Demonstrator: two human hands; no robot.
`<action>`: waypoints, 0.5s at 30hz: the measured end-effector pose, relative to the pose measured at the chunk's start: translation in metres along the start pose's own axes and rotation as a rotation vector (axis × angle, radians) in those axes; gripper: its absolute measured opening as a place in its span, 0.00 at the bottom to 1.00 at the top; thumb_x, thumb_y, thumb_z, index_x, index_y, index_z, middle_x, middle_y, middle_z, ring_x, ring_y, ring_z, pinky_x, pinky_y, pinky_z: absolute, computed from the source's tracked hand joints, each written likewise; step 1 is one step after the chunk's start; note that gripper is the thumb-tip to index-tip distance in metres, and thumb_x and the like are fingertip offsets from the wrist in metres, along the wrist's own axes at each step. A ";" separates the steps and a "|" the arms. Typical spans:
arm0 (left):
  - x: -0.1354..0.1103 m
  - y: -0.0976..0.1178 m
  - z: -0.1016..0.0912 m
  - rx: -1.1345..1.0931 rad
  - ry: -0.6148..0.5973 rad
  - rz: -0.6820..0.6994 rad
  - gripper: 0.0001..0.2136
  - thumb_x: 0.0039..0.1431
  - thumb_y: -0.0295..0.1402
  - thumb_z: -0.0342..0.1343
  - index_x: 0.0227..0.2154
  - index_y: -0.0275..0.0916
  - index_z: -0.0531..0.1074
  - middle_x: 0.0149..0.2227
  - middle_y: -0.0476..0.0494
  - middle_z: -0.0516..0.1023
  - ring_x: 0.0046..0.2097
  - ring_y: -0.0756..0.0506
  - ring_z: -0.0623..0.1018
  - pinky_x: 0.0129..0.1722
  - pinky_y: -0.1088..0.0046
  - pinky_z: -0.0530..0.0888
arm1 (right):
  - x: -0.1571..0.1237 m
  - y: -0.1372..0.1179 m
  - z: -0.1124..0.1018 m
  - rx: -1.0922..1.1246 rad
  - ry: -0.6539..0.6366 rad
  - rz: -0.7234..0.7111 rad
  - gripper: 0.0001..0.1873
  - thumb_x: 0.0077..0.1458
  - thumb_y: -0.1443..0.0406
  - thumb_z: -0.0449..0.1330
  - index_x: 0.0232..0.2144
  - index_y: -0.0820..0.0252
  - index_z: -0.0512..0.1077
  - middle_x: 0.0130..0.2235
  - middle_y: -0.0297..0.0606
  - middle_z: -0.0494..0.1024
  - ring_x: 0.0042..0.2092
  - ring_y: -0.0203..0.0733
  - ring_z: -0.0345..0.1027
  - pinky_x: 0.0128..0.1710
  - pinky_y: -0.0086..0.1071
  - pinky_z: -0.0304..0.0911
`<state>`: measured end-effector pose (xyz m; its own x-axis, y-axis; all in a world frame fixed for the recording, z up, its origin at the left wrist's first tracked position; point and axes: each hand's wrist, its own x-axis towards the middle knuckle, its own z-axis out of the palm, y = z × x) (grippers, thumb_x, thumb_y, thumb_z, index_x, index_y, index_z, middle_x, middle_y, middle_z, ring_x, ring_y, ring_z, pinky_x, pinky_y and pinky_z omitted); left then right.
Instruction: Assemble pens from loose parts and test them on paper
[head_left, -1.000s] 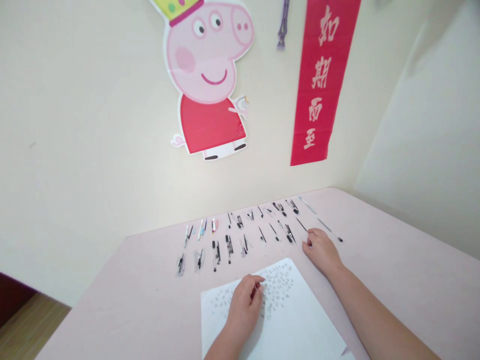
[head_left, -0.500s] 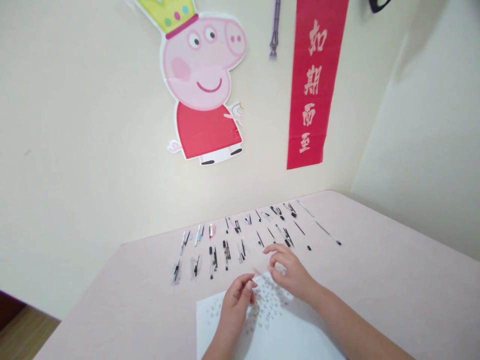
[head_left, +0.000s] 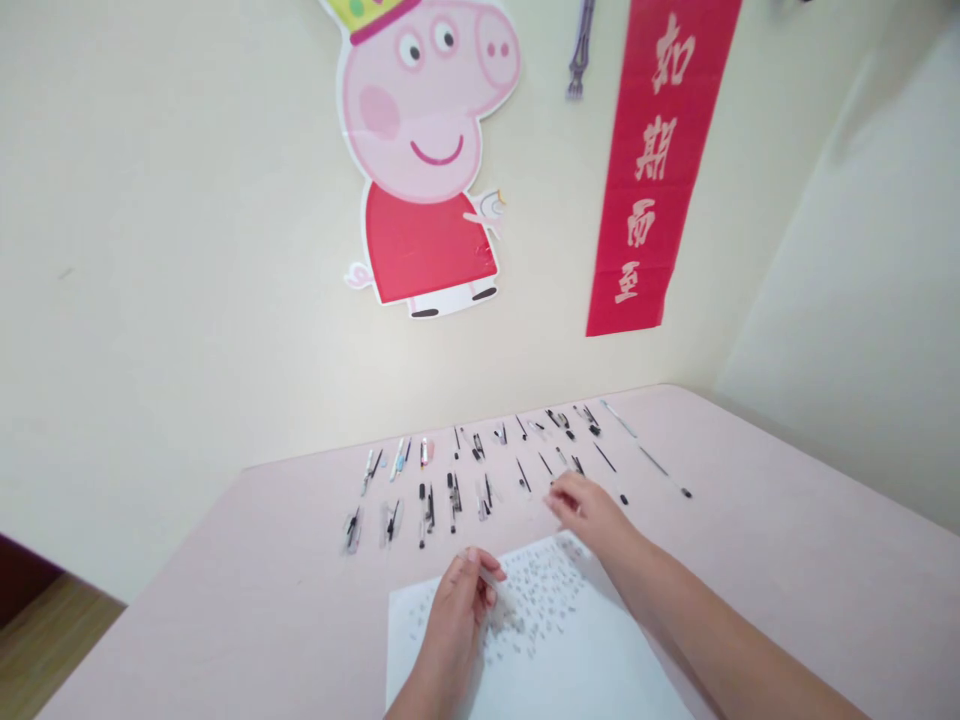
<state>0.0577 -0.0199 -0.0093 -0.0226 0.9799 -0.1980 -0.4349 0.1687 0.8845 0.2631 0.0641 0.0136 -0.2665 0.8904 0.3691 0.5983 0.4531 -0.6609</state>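
Observation:
My left hand (head_left: 463,598) is above the left part of a white sheet of paper (head_left: 592,665). Its fingers are curled inward with the thumb close to them; whatever they may hold is too small to make out. Farther back, past the sheet's far edge, is my right hand (head_left: 589,510), its fingertips drawn together beside a black pen part (head_left: 551,470). Anything in that pinch is hidden. Many small grey bits or marks (head_left: 536,600) cover the sheet's upper half between my hands; I cannot tell what they are.
Taken-apart pens lie in two rows on the pink table (head_left: 225,600), among them a clear pen barrel (head_left: 352,530) and a long refill (head_left: 664,467). Behind rises a wall with a pig cutout (head_left: 427,240) and a red banner (head_left: 652,200).
My right hand has shifted right, its fingers closer together and lower. My left hand has moved slightly left. The whole view has tilted a little downward.

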 end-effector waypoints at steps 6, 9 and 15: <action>0.003 -0.006 -0.003 0.056 -0.003 -0.047 0.18 0.51 0.48 0.54 0.27 0.36 0.72 0.22 0.50 0.69 0.21 0.54 0.63 0.21 0.80 0.61 | 0.039 0.097 -0.043 -0.257 0.193 0.591 0.12 0.51 0.63 0.50 0.35 0.62 0.70 0.27 0.37 0.73 0.28 0.38 0.66 0.26 0.27 0.55; 0.002 -0.005 -0.003 0.072 -0.006 -0.052 0.18 0.51 0.48 0.54 0.27 0.36 0.72 0.22 0.51 0.68 0.21 0.54 0.62 0.21 0.80 0.61 | 0.046 0.120 -0.057 -0.321 0.175 0.674 0.10 0.48 0.64 0.54 0.32 0.65 0.71 0.30 0.43 0.75 0.31 0.40 0.67 0.27 0.28 0.54; -0.004 0.004 0.002 0.133 0.031 -0.033 0.19 0.51 0.50 0.53 0.26 0.37 0.73 0.22 0.50 0.67 0.23 0.53 0.62 0.23 0.80 0.61 | 0.051 0.134 -0.056 -0.379 0.059 0.720 0.08 0.44 0.63 0.58 0.26 0.64 0.72 0.27 0.43 0.76 0.30 0.41 0.68 0.26 0.28 0.54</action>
<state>0.0584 -0.0234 -0.0043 -0.0387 0.9702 -0.2392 -0.3127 0.2156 0.9250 0.3723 0.1679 -0.0194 0.3153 0.9488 -0.0209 0.8254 -0.2850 -0.4873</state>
